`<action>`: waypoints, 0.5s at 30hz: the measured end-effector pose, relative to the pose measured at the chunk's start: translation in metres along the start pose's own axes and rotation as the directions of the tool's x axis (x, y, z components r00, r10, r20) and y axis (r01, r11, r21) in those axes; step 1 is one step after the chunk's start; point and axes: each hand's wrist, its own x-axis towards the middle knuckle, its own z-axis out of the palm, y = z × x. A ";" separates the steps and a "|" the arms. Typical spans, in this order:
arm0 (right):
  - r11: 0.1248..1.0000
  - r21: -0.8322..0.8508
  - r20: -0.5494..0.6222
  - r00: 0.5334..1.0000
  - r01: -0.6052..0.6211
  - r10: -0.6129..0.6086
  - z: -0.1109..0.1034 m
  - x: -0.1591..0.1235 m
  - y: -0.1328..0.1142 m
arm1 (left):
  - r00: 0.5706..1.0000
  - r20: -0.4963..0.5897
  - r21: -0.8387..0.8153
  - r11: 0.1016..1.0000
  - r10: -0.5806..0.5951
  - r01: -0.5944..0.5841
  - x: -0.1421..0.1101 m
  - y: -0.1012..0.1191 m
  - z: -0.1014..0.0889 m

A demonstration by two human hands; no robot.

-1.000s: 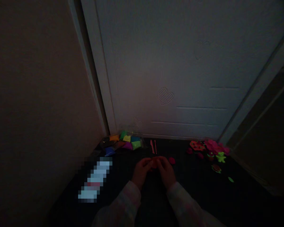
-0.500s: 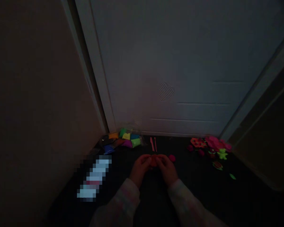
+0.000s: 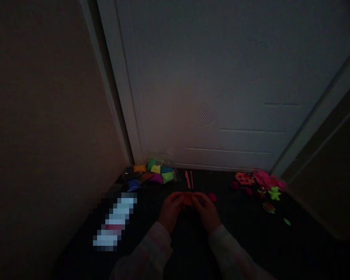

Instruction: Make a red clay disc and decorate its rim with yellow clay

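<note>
Between my two hands is a piece of orange modelling clay (image 3: 188,199), pinched at both ends. My left hand (image 3: 171,208) grips its left side with thumb and fingers. On its right side my right hand (image 3: 205,210) has the same kind of hold. A pink ball of clay (image 3: 212,197) lies just beyond my right hand. Past my hands, a pink plastic knife (image 3: 188,179) and a thin pink stick tool (image 3: 192,180) lie side by side on the dark surface. The picture is dim, so the clay's exact shape is hard to see.
Several bags of coloured clay (image 3: 156,177) are heaped at the back left. Pink flower shapes (image 3: 265,179), a yellow-green bear figure (image 3: 274,193) and a green leaf-shaped piece (image 3: 287,221) are at the right. A bright blurred-out screen (image 3: 116,221) lies left. A white door (image 3: 192,77) stands behind.
My hands have moved slightly apart, and the orange clay between them looks wider. The view has shifted a little; the other things stay where they were.
</note>
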 end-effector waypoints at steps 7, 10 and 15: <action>0.724 -0.573 0.167 0.920 0.383 -0.355 0.012 -0.011 0.001 | 0.954 0.100 -0.309 0.903 -0.281 0.298 -0.002 0.005 0.012; 0.471 -0.767 0.183 0.852 0.436 -0.491 0.014 -0.015 0.002 | 0.950 0.077 -0.326 0.892 -0.304 0.312 0.002 0.003 0.011; 0.457 -0.780 0.049 0.769 0.428 -0.638 0.010 -0.014 0.003 | 0.985 -0.031 -0.257 0.954 -0.168 0.154 0.006 -0.004 0.005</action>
